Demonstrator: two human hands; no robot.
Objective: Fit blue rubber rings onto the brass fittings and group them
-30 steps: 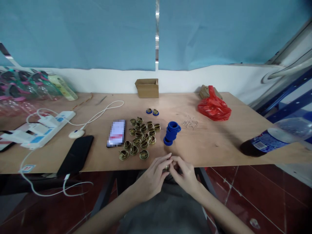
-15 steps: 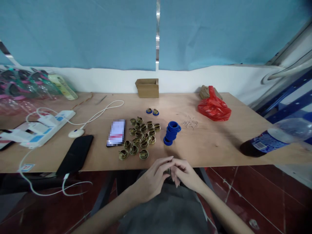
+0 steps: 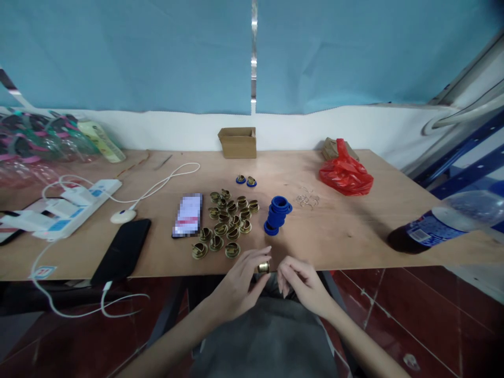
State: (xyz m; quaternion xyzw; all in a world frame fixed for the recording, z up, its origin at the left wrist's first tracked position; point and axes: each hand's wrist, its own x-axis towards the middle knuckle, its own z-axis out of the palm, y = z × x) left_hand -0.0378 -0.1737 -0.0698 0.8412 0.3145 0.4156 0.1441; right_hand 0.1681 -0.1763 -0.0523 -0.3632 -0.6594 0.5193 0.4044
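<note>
My left hand (image 3: 241, 281) pinches a small brass fitting (image 3: 263, 267) at the table's front edge. My right hand (image 3: 301, 281) hovers just to its right, fingers curled downward, with nothing visible in it. On the wooden table (image 3: 346, 231) just beyond lie several brass fittings (image 3: 227, 223) in a loose cluster. A stack of blue rings (image 3: 277, 213) stands to their right. Two brass fittings seated in blue rings (image 3: 246, 180) sit farther back. A small heap of thin wire clips (image 3: 307, 199) lies right of the blue stack.
A phone with a lit screen (image 3: 188, 214) and a black phone (image 3: 123, 250) on a cable lie left of the fittings. A white power strip (image 3: 59, 210) sits far left. A cardboard box (image 3: 238, 142), red bag (image 3: 345, 172) and cola bottle (image 3: 441, 220) stand elsewhere.
My hands have come apart: the left has lifted the brass fitting slightly up and left, while the right has drawn back to the right and let go of it.
</note>
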